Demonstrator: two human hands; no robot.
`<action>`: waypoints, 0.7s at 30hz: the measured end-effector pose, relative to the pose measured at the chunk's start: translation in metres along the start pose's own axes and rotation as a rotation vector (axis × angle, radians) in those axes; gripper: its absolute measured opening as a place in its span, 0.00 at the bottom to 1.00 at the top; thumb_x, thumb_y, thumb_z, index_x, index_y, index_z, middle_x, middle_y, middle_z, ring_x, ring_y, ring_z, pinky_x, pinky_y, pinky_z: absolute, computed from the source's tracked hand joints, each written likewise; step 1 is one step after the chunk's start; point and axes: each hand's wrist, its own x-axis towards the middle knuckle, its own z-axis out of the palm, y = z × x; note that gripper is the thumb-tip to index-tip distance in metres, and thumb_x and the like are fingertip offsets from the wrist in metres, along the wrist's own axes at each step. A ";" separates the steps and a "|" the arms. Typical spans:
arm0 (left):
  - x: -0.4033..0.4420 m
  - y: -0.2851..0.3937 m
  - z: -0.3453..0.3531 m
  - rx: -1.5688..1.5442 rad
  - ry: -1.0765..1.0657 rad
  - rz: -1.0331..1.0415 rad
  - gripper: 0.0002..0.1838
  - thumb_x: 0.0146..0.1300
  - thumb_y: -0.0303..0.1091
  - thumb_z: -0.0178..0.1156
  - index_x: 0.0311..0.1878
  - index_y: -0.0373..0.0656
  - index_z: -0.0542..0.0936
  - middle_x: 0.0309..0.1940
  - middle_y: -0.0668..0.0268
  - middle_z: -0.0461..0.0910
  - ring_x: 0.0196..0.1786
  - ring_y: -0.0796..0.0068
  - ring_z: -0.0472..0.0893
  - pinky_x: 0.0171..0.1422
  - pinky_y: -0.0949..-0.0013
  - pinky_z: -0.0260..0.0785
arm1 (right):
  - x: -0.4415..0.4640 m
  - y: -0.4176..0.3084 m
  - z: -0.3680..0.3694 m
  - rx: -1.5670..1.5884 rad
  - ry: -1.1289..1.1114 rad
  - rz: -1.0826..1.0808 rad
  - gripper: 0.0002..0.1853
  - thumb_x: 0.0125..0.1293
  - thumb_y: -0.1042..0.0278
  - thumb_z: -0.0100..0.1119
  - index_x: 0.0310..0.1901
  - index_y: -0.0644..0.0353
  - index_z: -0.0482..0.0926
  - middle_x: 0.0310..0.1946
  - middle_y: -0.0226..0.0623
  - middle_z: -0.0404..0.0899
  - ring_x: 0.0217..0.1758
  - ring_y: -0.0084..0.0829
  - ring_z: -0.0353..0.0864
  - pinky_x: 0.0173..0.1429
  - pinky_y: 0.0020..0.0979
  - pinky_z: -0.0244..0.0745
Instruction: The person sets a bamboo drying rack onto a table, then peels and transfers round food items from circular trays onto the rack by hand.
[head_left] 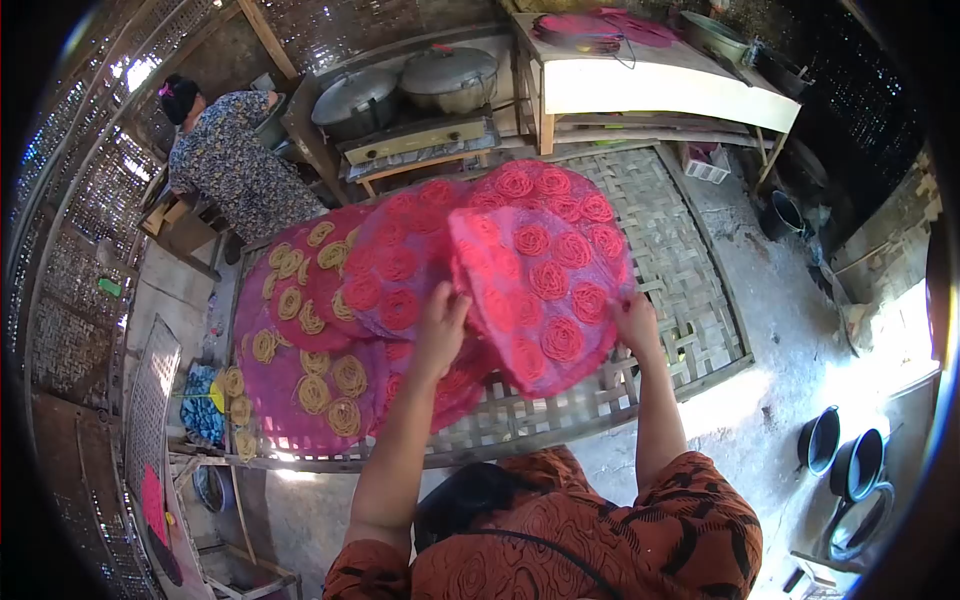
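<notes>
A round pink and purple mesh sheet (pixel 575 290) carries several red noodle-like coils. My right hand (pixel 633 322) pinches its right edge. At its left edge, my left hand (pixel 442 325) is closed on the rim. The sheet is tilted, its left side raised over other round sheets. Beneath and behind lies another sheet with red coils (pixel 515 183). To the left, a pink sheet with yellow coils (pixel 330 395) lies on the woven bamboo platform (pixel 680 255).
A person in a patterned dress (pixel 235 160) stands at the back left. Two large lidded pots (pixel 450 78) sit on a stove (pixel 415 145). A white-sided table (pixel 650 90) stands at the back right. Black basins (pixel 858 465) are on the floor at right; a blue bag (pixel 203 405) is at left.
</notes>
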 end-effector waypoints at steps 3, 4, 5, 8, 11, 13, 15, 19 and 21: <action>0.013 0.040 0.017 -0.188 -0.110 -0.047 0.07 0.65 0.33 0.54 0.39 0.39 0.72 0.28 0.69 0.70 0.31 0.79 0.69 0.36 0.72 0.63 | 0.008 -0.001 0.006 0.088 -0.009 0.028 0.14 0.63 0.61 0.55 0.32 0.67 0.77 0.28 0.46 0.77 0.32 0.43 0.77 0.38 0.38 0.71; 0.018 0.050 0.021 -0.327 -0.138 -0.091 0.06 0.65 0.33 0.54 0.39 0.40 0.73 0.27 0.71 0.70 0.31 0.82 0.68 0.35 0.74 0.62 | 0.013 0.008 0.012 0.409 -0.055 0.106 0.12 0.63 0.63 0.54 0.33 0.66 0.77 0.26 0.39 0.76 0.29 0.37 0.76 0.35 0.36 0.70; 0.023 0.060 0.025 -0.361 -0.137 -0.093 0.05 0.65 0.33 0.54 0.38 0.41 0.73 0.28 0.72 0.70 0.30 0.83 0.67 0.35 0.76 0.62 | 0.018 0.016 0.017 0.724 -0.108 0.189 0.10 0.63 0.65 0.53 0.34 0.65 0.77 0.24 0.33 0.76 0.27 0.32 0.74 0.32 0.33 0.69; 0.034 0.093 0.024 -0.461 -0.102 -0.111 0.05 0.64 0.32 0.53 0.38 0.42 0.74 0.28 0.73 0.70 0.30 0.84 0.68 0.36 0.78 0.63 | 0.030 0.017 0.002 0.975 -0.199 0.271 0.09 0.63 0.68 0.51 0.37 0.64 0.78 0.26 0.28 0.74 0.28 0.25 0.71 0.33 0.30 0.68; 0.036 0.099 -0.003 -0.486 -0.112 0.083 0.08 0.64 0.32 0.52 0.43 0.41 0.76 0.38 0.69 0.79 0.40 0.80 0.77 0.45 0.76 0.69 | 0.033 -0.021 -0.041 0.792 -0.152 0.005 0.11 0.65 0.67 0.48 0.41 0.64 0.79 0.34 0.33 0.77 0.38 0.29 0.75 0.45 0.33 0.70; 0.007 0.122 -0.033 -0.514 -0.076 0.109 0.07 0.63 0.31 0.52 0.41 0.41 0.76 0.38 0.69 0.79 0.41 0.80 0.76 0.50 0.74 0.67 | 0.027 -0.049 -0.070 0.431 -0.123 -0.209 0.15 0.68 0.66 0.46 0.46 0.67 0.77 0.44 0.39 0.78 0.49 0.30 0.74 0.56 0.33 0.68; -0.020 0.112 -0.066 -0.350 0.037 0.131 0.07 0.62 0.30 0.52 0.42 0.40 0.76 0.37 0.70 0.78 0.41 0.82 0.75 0.49 0.74 0.67 | 0.020 -0.055 -0.075 0.505 -0.030 -0.085 0.18 0.70 0.67 0.43 0.56 0.67 0.73 0.63 0.48 0.65 0.65 0.39 0.65 0.69 0.36 0.58; -0.100 0.101 -0.133 -0.439 0.246 0.122 0.09 0.64 0.31 0.51 0.45 0.41 0.75 0.35 0.73 0.75 0.41 0.85 0.74 0.45 0.77 0.68 | 0.004 -0.121 -0.050 0.561 -0.148 -0.292 0.24 0.68 0.60 0.48 0.60 0.67 0.67 0.58 0.42 0.67 0.60 0.35 0.66 0.64 0.36 0.60; -0.148 0.106 -0.167 -0.398 0.346 0.069 0.09 0.65 0.32 0.51 0.46 0.41 0.75 0.35 0.74 0.75 0.41 0.86 0.74 0.43 0.78 0.68 | -0.019 -0.178 -0.023 0.658 -0.261 -0.383 0.21 0.67 0.61 0.50 0.57 0.65 0.71 0.53 0.37 0.69 0.54 0.30 0.69 0.59 0.32 0.63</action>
